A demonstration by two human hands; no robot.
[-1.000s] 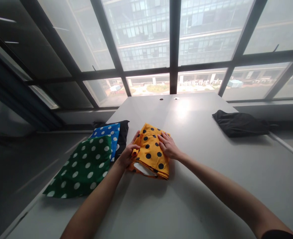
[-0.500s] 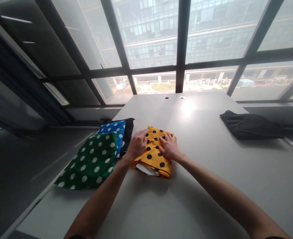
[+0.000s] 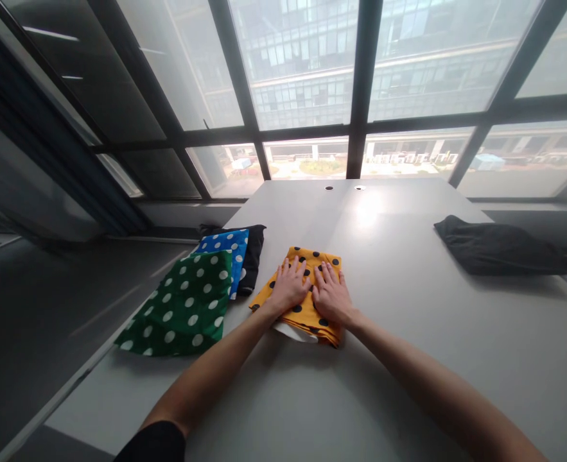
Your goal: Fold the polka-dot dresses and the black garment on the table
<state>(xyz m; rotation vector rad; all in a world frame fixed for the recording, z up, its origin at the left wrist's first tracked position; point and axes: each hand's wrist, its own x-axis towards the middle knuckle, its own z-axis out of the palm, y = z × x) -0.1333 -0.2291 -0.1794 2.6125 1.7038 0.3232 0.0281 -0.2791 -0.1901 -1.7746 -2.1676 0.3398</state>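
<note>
A folded yellow cloth with black dots [image 3: 312, 258] lies on the grey table [image 3: 384, 385] in front of me. My left hand [image 3: 290, 286] rests flat on its left half, fingers stretched out. Beside it my right hand [image 3: 332, 292] presses flat on the right half, fingers spread. Both hands are open and touch each other at the thumbs. A white edge shows under the cloth's near side.
A green cloth with white dots [image 3: 182, 308] lies at the table's left edge, overlapping a blue dotted cloth [image 3: 225, 244] and a black cloth [image 3: 254, 256]. Another black cloth [image 3: 495, 247] lies at the right. Large windows stand beyond the table's far end.
My left hand has let go of the yellow cloth's left edge and now lies flat on top of it. The cloth lies flatter. The view has shifted slightly.
</note>
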